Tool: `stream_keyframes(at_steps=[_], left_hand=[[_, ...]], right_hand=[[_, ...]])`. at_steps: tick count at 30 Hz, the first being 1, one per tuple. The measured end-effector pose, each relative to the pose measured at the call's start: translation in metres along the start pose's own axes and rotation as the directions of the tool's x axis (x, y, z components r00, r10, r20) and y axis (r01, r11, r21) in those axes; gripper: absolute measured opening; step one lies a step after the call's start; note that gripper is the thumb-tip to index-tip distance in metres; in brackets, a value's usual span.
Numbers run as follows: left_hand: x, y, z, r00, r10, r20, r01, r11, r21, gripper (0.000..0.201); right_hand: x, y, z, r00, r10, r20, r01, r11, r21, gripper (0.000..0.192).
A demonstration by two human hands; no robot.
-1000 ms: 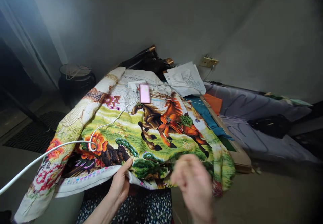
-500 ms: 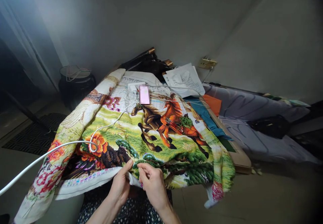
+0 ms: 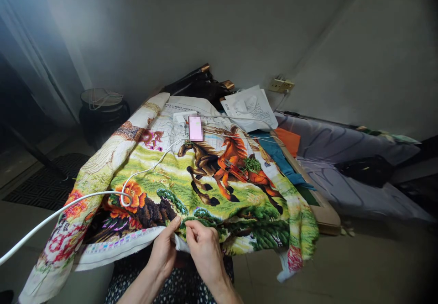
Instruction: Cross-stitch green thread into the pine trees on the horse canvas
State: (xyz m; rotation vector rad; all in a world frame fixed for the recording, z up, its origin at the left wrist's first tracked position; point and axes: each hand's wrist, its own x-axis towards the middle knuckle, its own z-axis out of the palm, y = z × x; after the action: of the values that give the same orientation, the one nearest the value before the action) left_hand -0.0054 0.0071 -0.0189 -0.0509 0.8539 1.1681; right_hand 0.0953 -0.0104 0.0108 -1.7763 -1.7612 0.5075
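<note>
A large cross-stitch cloth (image 3: 164, 176) with running horses, flowers and trees lies spread over a table in front of me. My left hand (image 3: 163, 249) pinches its near white edge from below, thumb on top. My right hand (image 3: 203, 244) sits just to the right of it, fingers pinched together at the cloth's dark green tree patch. What it pinches is too small to see; it may be a needle or thread. A loose bunch of green thread (image 3: 252, 164) lies on the orange horse.
A white cable (image 3: 85, 196) runs from the left across the cloth to a pink phone (image 3: 195, 128) at the far side. Papers (image 3: 251, 105), teal and orange cloth (image 3: 284, 146) and a wall socket (image 3: 282, 85) are beyond. A dark pot (image 3: 102, 110) stands at left.
My right hand came down from a blurred raised position at the right to the cloth's near edge beside my left hand. Since half a second ago it has hardly moved.
</note>
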Motion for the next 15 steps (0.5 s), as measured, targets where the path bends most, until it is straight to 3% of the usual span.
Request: stream_keyframes(at_steps=[4, 7, 15], left_hand=[[0.001, -0.001, -0.001, 1.000, -0.010, 0.018, 0.010, 0.999, 0.041, 0.021], [0.003, -0.002, -0.002, 1.000, -0.010, 0.004, 0.009, 0.997, 0.073, 0.021], [0.006, -0.001, 0.000, 0.997, 0.037, -0.063, -0.032, 0.997, 0.072, 0.017]], right_hand=[[-0.003, 0.000, 0.010, 0.979, 0.158, 0.125, -0.191, 0.927, 0.323, 0.020], [-0.005, 0.002, 0.018, 0.968, 0.206, 0.142, -0.249, 0.843, 0.477, 0.019], [-0.007, 0.001, 0.022, 0.977, 0.200, 0.067, -0.208, 0.855, 0.474, 0.020]])
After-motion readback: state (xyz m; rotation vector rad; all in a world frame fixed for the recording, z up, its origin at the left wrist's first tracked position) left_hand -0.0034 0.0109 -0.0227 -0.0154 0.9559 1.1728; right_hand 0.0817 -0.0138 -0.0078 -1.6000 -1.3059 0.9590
